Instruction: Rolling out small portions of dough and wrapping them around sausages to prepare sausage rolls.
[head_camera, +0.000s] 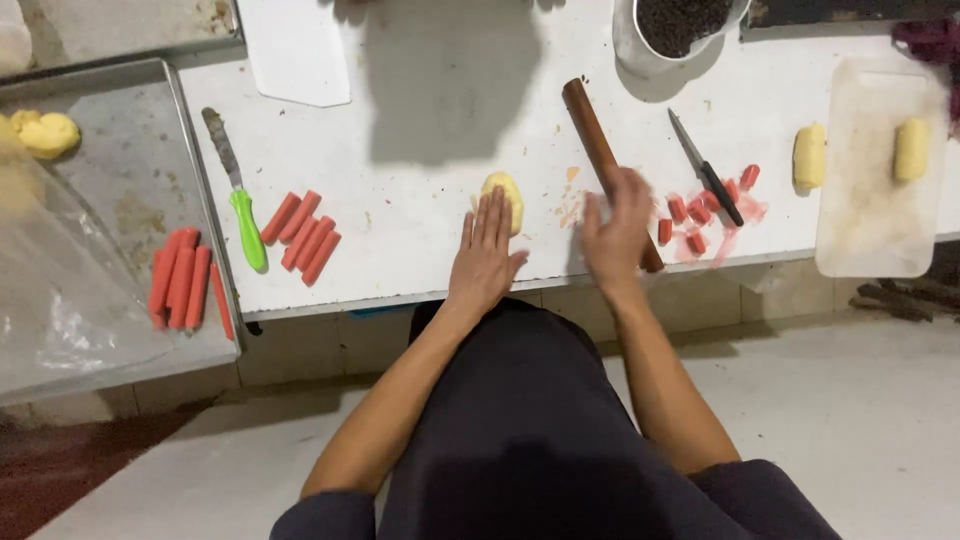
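The left hand (484, 252) lies flat and open on the table (420, 170), fingertips touching the dough lump (505, 195) just ahead of them. The right hand (618, 232), blurred, sits over the near end of the rolling pin (596, 145); whether it grips cannot be told. Sausage pieces (700, 215) and a knife (705, 168) lie just to its right.

A green-handled knife (238, 192) lies on the white worktop (430, 110), just left of a cluster of orange-red sausage sticks (301, 235). More sausage sticks (184, 282) rest on a metal tray (130, 150) at far left, with a yellow dough lump (46, 133) at its far end. To the right lie a black-handled knife (705, 168) among chopped sausage pieces (700, 212), a bowl of dark bits (680, 25), and a pale cutting board (880, 200).
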